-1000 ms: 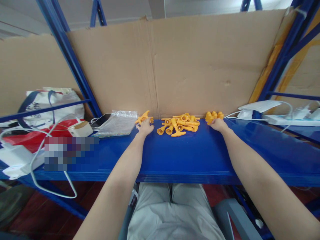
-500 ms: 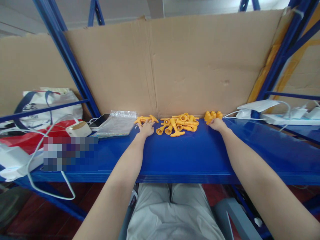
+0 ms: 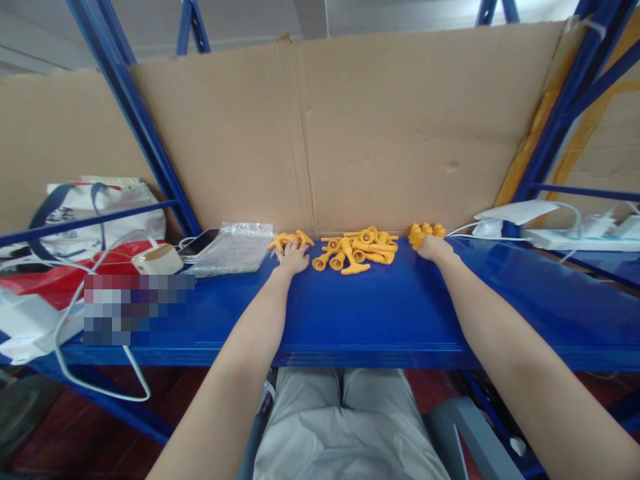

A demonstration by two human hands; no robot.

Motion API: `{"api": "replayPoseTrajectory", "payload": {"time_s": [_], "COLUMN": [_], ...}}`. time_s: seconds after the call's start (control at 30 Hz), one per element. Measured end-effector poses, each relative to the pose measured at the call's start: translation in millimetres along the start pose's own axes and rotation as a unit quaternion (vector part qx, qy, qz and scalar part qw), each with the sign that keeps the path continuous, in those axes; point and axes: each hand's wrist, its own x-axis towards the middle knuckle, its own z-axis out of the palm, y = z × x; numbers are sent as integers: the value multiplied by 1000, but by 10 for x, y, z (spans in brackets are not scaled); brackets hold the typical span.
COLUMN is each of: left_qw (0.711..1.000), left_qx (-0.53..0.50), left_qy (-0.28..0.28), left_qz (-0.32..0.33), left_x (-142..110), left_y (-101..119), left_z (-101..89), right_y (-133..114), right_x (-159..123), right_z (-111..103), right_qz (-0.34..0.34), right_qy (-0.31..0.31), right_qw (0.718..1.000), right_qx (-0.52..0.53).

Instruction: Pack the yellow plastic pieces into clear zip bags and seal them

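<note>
My left hand (image 3: 294, 257) rests with spread fingers on a small group of orange-yellow plastic pieces (image 3: 281, 239) by the cardboard. A short metal chain partly shows beside it. On the right, my right hand (image 3: 436, 249) is curled against the front of a cluster of orange-yellow knobbed pieces (image 3: 426, 231); its fingertips are hidden, so what they pinch cannot be made out. Between both hands lies a pile of orange-yellow pieces (image 3: 358, 249), some with cup-shaped ends and some T-shaped, touched by neither hand.
The blue shelf (image 3: 370, 313) is backed by a cardboard sheet (image 3: 400, 133). Left of my hand lie a clear plastic bag (image 3: 235, 247), a phone (image 3: 201, 241), a white charger (image 3: 157, 259) and cables. A power strip (image 3: 575, 239) is at the right, near a blue post (image 3: 550, 113).
My left hand's fingers have shifted slightly over the pieces under them. My right hand has turned a little at the knobbed cluster. The middle pile is unmoved.
</note>
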Motion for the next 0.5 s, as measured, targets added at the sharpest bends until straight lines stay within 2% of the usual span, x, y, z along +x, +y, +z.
{"api": "replayPoseTrajectory", "payload": {"time_s": [0.1, 0.2, 0.27, 0.37, 0.43, 0.5], "left_qw": [1000, 1000, 999, 999, 998, 996], "left_qx": [-4, -17, -27, -40, -44, -48], "left_qy": [0, 10, 18, 28, 39, 52], "left_qz": [-2, 8, 16, 22, 30, 44], "left_x": [6, 10, 13, 24, 37, 53], "left_y": [-6, -16, -23, -33, -38, -40], "left_z": [2, 7, 12, 26, 38, 49], "right_y": [-174, -376, -514, -716, -835, -923], "right_x": [-47, -79, -97, -138, -179, -223], "right_z": [-136, -235, -238, -145, -57, 13], "right_qz": [40, 26, -31, -167, -238, -266], "right_qy": [-12, 14, 37, 69, 68, 45], "right_qw": [999, 1000, 998, 979, 962, 954], "right_qx": [-7, 6, 36, 94, 117, 130]}}
